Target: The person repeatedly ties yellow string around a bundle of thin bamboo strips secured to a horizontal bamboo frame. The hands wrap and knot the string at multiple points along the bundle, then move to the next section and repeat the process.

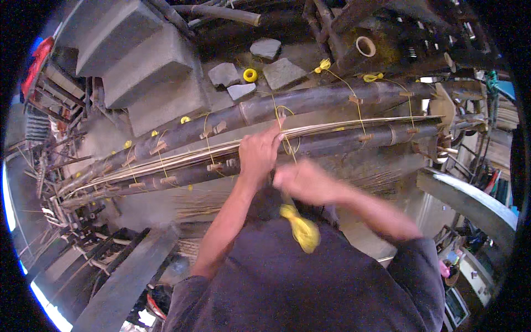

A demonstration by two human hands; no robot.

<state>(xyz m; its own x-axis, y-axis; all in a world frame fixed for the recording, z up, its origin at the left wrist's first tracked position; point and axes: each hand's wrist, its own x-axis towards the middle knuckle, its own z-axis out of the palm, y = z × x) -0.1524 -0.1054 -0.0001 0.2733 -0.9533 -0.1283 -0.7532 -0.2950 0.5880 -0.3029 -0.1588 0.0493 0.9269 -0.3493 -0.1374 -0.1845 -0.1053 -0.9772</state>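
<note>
A long bundle of thin pale bamboo strips runs across between two dark bamboo poles. My left hand is closed over the strips near the middle, thumb and fingers pressing beside a yellow string that crosses them. Nearer to me, my right hand is closed in a fist and smeared by motion. The string leads down to this fist, and a hank of yellow string dangles below it, in front of my dark shirt. The fingertips of my right hand are hidden.
More yellow strings tie across the poles at intervals, with small wooden pegs. Beyond lie flat stones and a yellow ring-shaped roll. Concrete steps rise at far left. Concrete beams stand at near right and near left.
</note>
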